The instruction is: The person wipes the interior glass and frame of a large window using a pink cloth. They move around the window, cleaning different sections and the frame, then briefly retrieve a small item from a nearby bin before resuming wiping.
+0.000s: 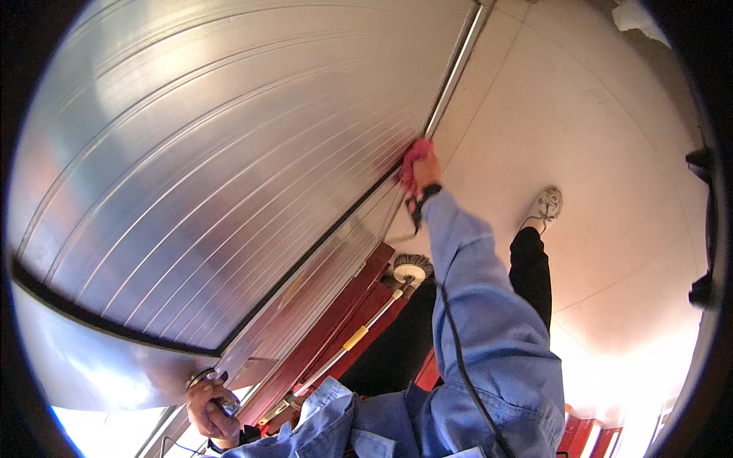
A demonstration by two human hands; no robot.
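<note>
A large ribbed metal door panel (pixel 246 154) with black edging fills the upper left. Against its lower edge my right hand (pixel 428 169) presses a crumpled pink cloth (pixel 412 163), with a dark band around the wrist. My left hand (pixel 213 413), at the lower left, is closed around a shiny door handle (pixel 228 402) by the panel's black-edged corner. That hand's fingers partly cover the handle. Both arms wear blue sleeves (pixel 487 320). A black cord (pixel 458 343) hangs down over the right sleeve.
A round, dark-bristled brush (pixel 409 268) on a long pole (pixel 372 320) with a yellow grip leans beside dark red boards (pixel 343 303). The pale floor (pixel 601 189) carries thin seams. My foot in a light patterned shoe (pixel 547 205) stands there. A whitish bundle (pixel 635 20) lies at the upper right.
</note>
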